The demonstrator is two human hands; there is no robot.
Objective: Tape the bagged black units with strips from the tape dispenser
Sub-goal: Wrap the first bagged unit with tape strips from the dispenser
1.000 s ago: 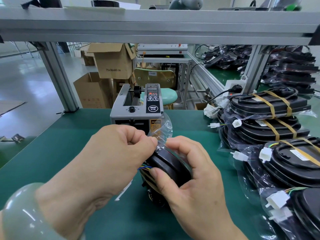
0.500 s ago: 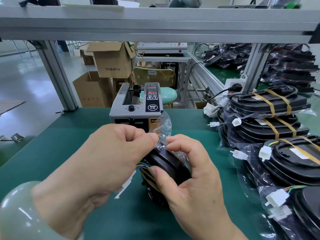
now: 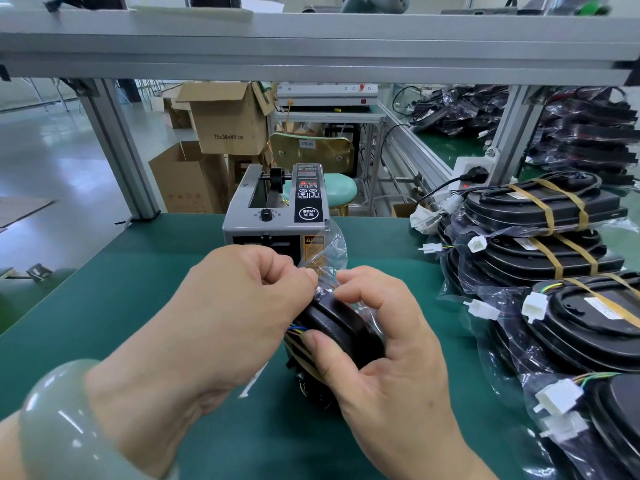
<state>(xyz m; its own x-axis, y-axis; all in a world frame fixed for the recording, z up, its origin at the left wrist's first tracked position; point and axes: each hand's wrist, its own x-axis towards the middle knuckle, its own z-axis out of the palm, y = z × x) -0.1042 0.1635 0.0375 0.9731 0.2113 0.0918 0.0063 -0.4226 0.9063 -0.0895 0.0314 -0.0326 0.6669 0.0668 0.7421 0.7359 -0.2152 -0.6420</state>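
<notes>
Caller: How does the piece look?

Spotter: The black unit [image 3: 341, 327] is a dark, rounded casing with a finely textured rim. It stands on edge inside a clear bag [image 3: 329, 251], and the bag's loose top crumples upward. Coloured wires [image 3: 298, 329] come out at its left side, and tan tape strips [image 3: 299, 355] cross its near face.

Caller: Edges and room around it?

Spotter: Its bottom appears to rest on the green table mat [image 3: 121, 289], near the middle. The tape dispenser [image 3: 277, 216] stands just behind, and the bag's top overlaps its front. Stacks of taped units [image 3: 540, 216] crowd the right side, well apart from the hands, with white connectors [image 3: 479, 243] poking toward the centre. On the left, green mat runs out to the table's edge, where an aluminium post [image 3: 117, 147] rises at the far corner.

Caller: And the grip?

Spotter: The left hand [image 3: 221, 317], with a pale green bangle [image 3: 59, 420] on its wrist, pinches the bag's plastic between thumb and curled fingers just above the unit's top rim. The right hand [image 3: 391, 358] curls round the unit itself, thumb pressed on the near face over the tape and fingers hooked over the rim. The unit sits between the two hands, mostly inside the right one.
</notes>
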